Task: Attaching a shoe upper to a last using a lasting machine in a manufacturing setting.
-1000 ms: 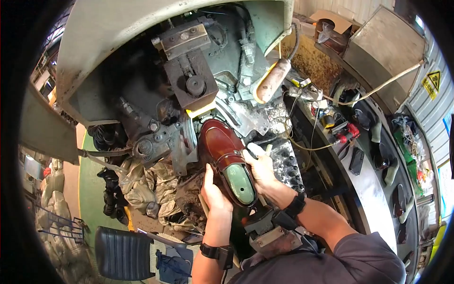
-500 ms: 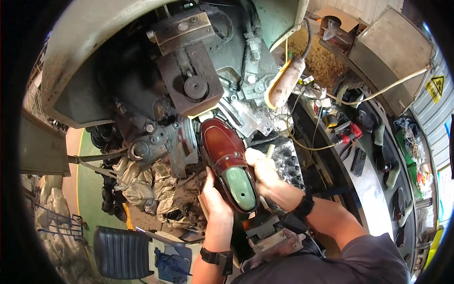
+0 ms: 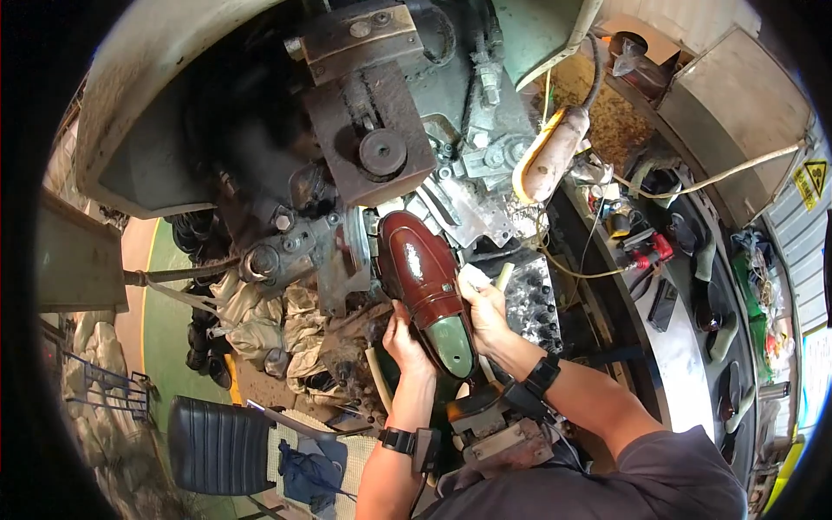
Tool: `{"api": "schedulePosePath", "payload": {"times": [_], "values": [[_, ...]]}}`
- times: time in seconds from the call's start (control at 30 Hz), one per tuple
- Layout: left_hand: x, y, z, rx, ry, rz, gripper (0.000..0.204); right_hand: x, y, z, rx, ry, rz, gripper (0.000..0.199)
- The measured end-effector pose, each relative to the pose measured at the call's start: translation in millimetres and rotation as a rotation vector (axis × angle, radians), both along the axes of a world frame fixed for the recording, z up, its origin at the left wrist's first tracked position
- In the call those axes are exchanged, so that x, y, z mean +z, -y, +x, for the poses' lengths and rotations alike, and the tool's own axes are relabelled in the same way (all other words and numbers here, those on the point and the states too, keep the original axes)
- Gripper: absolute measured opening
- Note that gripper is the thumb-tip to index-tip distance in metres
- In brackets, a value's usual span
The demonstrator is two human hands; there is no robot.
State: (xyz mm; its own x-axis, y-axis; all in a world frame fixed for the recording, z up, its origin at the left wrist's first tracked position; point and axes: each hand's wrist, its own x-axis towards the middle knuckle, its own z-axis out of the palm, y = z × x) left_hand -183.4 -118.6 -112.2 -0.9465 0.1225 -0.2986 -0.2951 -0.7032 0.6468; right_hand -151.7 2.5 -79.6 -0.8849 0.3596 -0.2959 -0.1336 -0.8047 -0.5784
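A glossy reddish-brown loafer (image 3: 418, 260) with a strap across it points its toe away from me, toward the machine. A green shoe last (image 3: 451, 342) fills its opening. My left hand (image 3: 406, 345) is closed along the left side of the shoe, near the heel. From the right, my right hand (image 3: 488, 316) grips the shoe at the strap. A white wad (image 3: 473, 277) shows at the fingers of that hand; its kind is unclear. Both wrists wear black bands. Beside the right hand, a pale stick (image 3: 504, 276) stands up.
A dark metal block (image 3: 373, 139) of the machine overhangs the toe. To the right hangs a lit lamp (image 3: 550, 160) on a cable. Several shoes on green lasts (image 3: 721, 336) line the curved rack at right. A black chair (image 3: 218, 445) stands at lower left.
The loafer has tilted in my hands, so less of the green last shows and more of the upper's top faces me. My right fingers sit a little differently. The whole view has shifted slightly.
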Motion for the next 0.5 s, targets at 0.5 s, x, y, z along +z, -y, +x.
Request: {"api": "schedulePosePath", "payload": {"times": [0.5], "values": [[5,-1,6,0.011,0.023,-0.048,0.042,6,5,9,-0.057,-0.029,-0.007,0.016]]}}
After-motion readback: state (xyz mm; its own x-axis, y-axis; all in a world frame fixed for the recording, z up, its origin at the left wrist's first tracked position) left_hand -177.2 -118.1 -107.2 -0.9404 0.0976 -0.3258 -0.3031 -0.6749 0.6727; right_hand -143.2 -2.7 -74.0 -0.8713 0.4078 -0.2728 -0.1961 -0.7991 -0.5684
